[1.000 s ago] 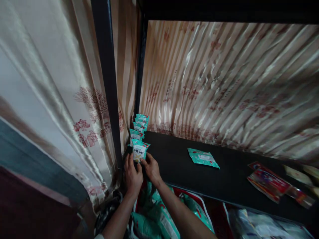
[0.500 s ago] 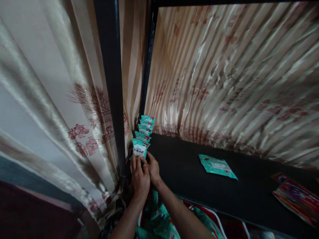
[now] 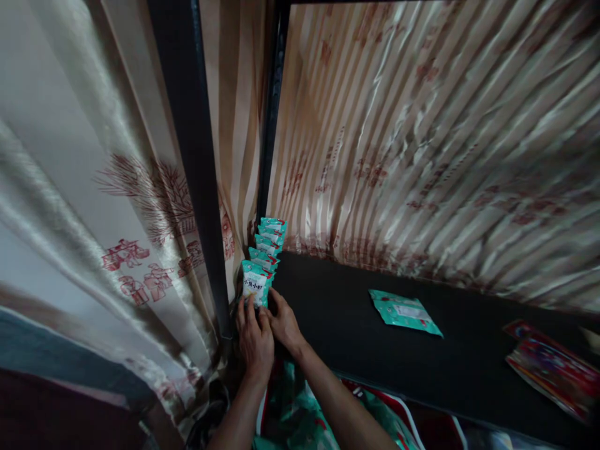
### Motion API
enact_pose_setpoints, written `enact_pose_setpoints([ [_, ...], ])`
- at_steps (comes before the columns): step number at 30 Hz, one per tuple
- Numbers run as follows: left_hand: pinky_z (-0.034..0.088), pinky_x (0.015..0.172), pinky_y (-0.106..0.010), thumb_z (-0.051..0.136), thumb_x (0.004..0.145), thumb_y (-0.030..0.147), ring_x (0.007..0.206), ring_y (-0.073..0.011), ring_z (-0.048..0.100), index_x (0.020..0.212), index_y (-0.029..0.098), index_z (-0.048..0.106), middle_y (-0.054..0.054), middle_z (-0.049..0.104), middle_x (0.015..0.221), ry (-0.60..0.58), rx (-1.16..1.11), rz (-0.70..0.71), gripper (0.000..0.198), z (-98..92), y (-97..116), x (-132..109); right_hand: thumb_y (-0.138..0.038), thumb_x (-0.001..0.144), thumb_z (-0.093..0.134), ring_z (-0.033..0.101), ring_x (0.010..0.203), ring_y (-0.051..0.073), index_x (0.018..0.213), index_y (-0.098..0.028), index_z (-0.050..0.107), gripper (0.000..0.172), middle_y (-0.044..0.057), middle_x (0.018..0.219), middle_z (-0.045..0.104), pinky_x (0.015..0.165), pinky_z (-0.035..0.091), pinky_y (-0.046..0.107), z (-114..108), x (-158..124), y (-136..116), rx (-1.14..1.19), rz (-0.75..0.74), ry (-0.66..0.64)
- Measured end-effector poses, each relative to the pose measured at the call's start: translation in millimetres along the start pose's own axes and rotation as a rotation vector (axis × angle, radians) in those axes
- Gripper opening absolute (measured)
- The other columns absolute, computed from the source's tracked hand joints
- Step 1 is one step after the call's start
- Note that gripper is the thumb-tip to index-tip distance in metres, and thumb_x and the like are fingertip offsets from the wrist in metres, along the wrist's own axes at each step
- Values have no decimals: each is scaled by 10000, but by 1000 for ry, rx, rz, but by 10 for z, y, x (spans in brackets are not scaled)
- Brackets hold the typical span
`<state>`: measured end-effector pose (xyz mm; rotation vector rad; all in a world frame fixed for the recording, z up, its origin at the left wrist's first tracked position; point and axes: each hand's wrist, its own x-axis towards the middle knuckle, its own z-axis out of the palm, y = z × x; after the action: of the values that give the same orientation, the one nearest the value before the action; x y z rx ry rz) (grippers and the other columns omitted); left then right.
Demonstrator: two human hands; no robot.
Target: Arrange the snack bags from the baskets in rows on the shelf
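A row of several teal-and-white snack packets (image 3: 265, 257) stands upright in the shelf's left corner, one behind another. At the front of the row, a snack packet (image 3: 255, 284) faces me with dark printed characters. My left hand (image 3: 255, 340) grips its lower part, fingertips over the front face. My right hand (image 3: 285, 322) has its fingers closed at the packet's lower right edge, close against the left hand. The packet's bottom is hidden behind the fingers. Farther right, another teal packet (image 3: 405, 311) lies flat on the black shelf (image 3: 328, 300).
Red packets (image 3: 555, 372) lie at the shelf's right. A black post (image 3: 192, 156) rises close to my left hand. Pleated curtains (image 3: 398, 137) hang behind and at the left. Below the shelf edge are more teal packets (image 3: 300, 412) in a red-and-white container.
The front packet now shows more of its face, with the fingers lower on it. Both hands stay at its base. The whole view has shifted slightly.
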<state>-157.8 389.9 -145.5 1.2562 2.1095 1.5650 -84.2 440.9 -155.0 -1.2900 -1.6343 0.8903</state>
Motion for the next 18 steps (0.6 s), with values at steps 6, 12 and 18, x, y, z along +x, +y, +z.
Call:
enact_pose_setpoints([
  [6, 356, 1046, -461, 377, 880, 297, 1222, -272, 444, 1200, 144, 531, -158, 491, 1289, 16, -9, 27, 386, -16, -36, 34, -380, 849, 462, 553, 1139, 228, 1212, -151, 567, 442, 128, 1220, 603, 1002, 425, 390, -80, 147, 82, 13, -62, 134],
  [12, 366, 1038, -454, 382, 876, 285, 1189, -262, 470, 1176, 173, 543, -136, 509, 1258, -5, -26, 15, 358, 0, -29, 58, -369, 824, 500, 530, 1184, 232, 1261, -159, 532, 487, 105, 1270, 591, 1031, 388, 396, 10, 520, 96, -8, -27, 149],
  [18, 397, 1013, -423, 392, 869, 288, 1179, -251, 486, 1176, 192, 546, -124, 503, 1263, -9, -25, 4, 357, 18, -17, 75, -262, 782, 512, 557, 1150, 230, 1221, -162, 561, 453, 95, 1231, 616, 1010, 404, 386, -1, 682, 97, -57, 33, 121],
])
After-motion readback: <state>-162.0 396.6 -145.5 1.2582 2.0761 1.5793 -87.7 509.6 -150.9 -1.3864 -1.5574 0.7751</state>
